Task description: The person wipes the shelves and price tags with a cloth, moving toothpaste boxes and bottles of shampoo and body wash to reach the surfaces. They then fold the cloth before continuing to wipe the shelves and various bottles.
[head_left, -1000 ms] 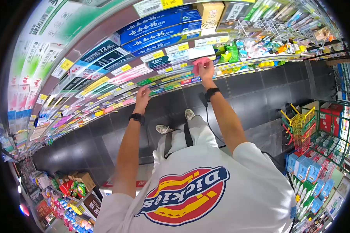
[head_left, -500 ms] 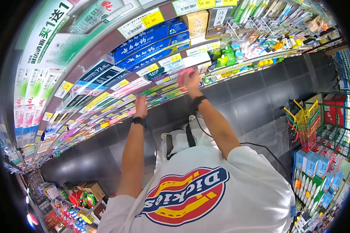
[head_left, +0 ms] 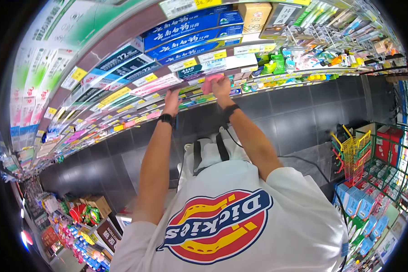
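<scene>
A pink cloth (head_left: 208,85) is gripped in my right hand (head_left: 220,89), close to the front edge of a shelf. My left hand (head_left: 171,100) is raised at the shelf front to the left of it; its fingers point toward the shelf, and whether they hold anything is too small to tell. Behind both hands, toothpaste boxes stand on the shelves, among them blue boxes (head_left: 192,34) and dark boxes (head_left: 122,63). Price tags (head_left: 180,65) line the shelf edge. A dark band is on each wrist.
Below the shelves runs a dark tiled floor (head_left: 299,106). A yellow and red shopping cart (head_left: 352,149) stands at the right beside a green wire rack. Stacked blue boxes (head_left: 356,199) are at the lower right. A cardboard box (head_left: 98,206) and packaged goods are at the lower left.
The view has shifted slightly. My left hand has moved up and a little right, nearer the shelf edge. My right hand and the pink cloth have moved slightly left.
</scene>
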`<action>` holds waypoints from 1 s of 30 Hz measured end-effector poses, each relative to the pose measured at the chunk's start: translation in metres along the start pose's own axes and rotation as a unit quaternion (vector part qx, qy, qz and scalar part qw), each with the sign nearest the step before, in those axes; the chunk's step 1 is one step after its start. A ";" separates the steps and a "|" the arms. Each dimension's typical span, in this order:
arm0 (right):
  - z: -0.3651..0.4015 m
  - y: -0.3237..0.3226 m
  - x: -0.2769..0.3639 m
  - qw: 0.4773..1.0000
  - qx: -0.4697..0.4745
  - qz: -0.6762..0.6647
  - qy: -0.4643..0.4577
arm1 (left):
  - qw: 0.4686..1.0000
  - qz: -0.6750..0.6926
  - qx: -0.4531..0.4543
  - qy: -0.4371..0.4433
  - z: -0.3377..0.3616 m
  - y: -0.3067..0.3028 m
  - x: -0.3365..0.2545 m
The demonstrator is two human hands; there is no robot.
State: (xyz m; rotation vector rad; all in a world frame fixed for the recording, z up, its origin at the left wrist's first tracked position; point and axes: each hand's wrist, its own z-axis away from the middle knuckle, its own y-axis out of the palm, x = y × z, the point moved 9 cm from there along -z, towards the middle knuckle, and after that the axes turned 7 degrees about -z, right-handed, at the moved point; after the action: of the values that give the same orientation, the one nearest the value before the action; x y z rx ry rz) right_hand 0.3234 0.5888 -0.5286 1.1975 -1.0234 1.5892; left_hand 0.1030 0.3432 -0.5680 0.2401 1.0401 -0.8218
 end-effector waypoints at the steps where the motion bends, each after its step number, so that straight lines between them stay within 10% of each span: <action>1: 0.000 -0.001 0.004 1.000 0.021 0.019 0.013 | 0.993 0.053 -0.065 -0.082 0.024 0.007 -0.027; 8: -0.049 -0.079 -0.006 0.997 -0.070 -0.019 -0.014 | 0.994 -0.105 0.004 0.012 -0.001 0.005 -0.021; 11: -0.036 -0.046 -0.020 0.996 -0.069 -0.012 -0.047 | 0.995 -0.004 -0.030 -0.099 0.031 0.023 -0.050; 19: 0.038 0.045 0.030 0.980 0.158 -0.124 0.004 | 0.998 0.014 -0.011 -0.062 0.051 -0.001 -0.039; 23: -0.022 -0.008 -0.029 0.995 -0.046 0.060 -0.070 | 0.996 0.008 -0.084 0.015 0.045 -0.049 -0.016; 30: 0.049 0.068 0.010 0.989 -0.051 0.125 -0.059 | 0.995 0.057 -0.067 0.048 0.080 -0.106 -0.034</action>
State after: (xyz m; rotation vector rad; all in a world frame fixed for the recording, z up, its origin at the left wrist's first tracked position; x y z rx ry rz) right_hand 0.2695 0.5246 -0.5158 1.1391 -1.3598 1.6494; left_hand 0.0735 0.2438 -0.4776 0.2250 1.1570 -0.6395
